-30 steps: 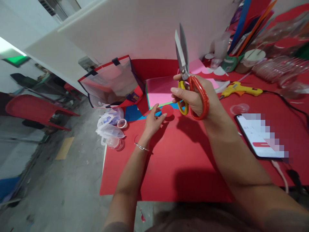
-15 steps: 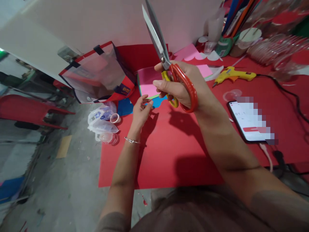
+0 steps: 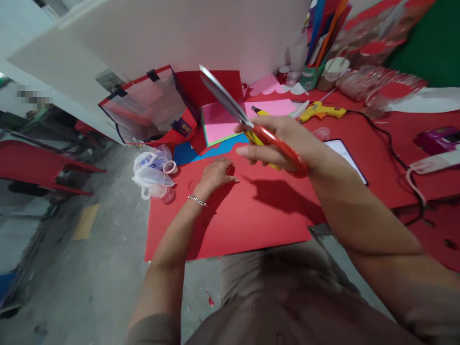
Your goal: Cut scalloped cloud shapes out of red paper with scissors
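Observation:
My right hand (image 3: 278,141) is closed round a pair of scissors (image 3: 230,101) with red and yellow handles. Their metal blades point up and to the left, nearly together, above the pink paper. Low over the red tabletop (image 3: 230,220), my left hand (image 3: 217,175) has its thumb apart from its bent fingers. Nothing shows clearly in it, though the fingertips are partly hidden. Behind both hands lie pink sheets (image 3: 219,124) and a blue sheet (image 3: 185,154). A yellow cutter (image 3: 259,111) with a dark tip shows just beyond my right hand.
A bag (image 3: 151,110) stands at the back left, with a white plastic bag (image 3: 149,167) and clear cups (image 3: 163,194) at the left edge. To the right are a yellow glue gun (image 3: 319,111), its black cord, a phone (image 3: 347,155) and stacked clear lids (image 3: 373,81).
My right hand has lowered the scissors, and their blades have come closer together and tilted further left. My left hand has moved down nearer the tabletop. The camera view has turned right.

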The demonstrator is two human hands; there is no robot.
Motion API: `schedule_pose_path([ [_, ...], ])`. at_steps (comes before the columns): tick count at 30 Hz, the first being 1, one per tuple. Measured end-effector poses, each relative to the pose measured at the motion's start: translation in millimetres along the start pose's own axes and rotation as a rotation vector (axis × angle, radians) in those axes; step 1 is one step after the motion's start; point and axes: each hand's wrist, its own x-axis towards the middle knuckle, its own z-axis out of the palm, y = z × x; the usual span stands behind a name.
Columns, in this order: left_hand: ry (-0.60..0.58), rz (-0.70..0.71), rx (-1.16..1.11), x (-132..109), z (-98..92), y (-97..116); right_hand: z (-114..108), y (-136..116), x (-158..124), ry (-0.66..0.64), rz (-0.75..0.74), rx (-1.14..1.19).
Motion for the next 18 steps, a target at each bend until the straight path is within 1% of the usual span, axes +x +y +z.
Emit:
schedule_pose_path([
  [1, -0.003, -0.013, 0.033, 2, 1.3, 3, -2, 8, -16, -0.008, -0.007, -0.124],
  [2, -0.015, -0.028, 0.049, 4, 2.1, 6, -2, 17, -34, 0.028, 0.008, -0.218],
  [3, -0.036, -0.046, 0.046, 6, 2.3, 9, -1, 26, -53, 0.061, 0.058, -0.298],
  [4, -0.06, -0.065, 0.026, 8, 2.1, 10, 1, 36, -74, 0.055, 0.145, -0.355],
  [6, -0.105, -0.101, -0.032, 11, 0.8, 12, 7, 54, -115, 0.062, 0.312, -0.409],
  [8, -0.127, -0.133, -0.068, 13, -0.5, 12, 12, 70, -150, 0.084, 0.413, -0.445],
  [10, -0.137, -0.164, -0.081, 16, -0.9, 12, 15, 82, -176, 0.089, 0.478, -0.46],
  [11, -0.144, -0.18, -0.09, 17, -0.4, 12, 16, 88, -184, 0.103, 0.497, -0.466],
  [13, -0.146, -0.2, -0.112, 18, 1.7, 14, 17, 96, -192, 0.132, 0.507, -0.462],
  [18, -0.085, -0.192, -0.1, 13, 9.0, 20, 25, 103, -183, 0.171, 0.519, -0.456],
])
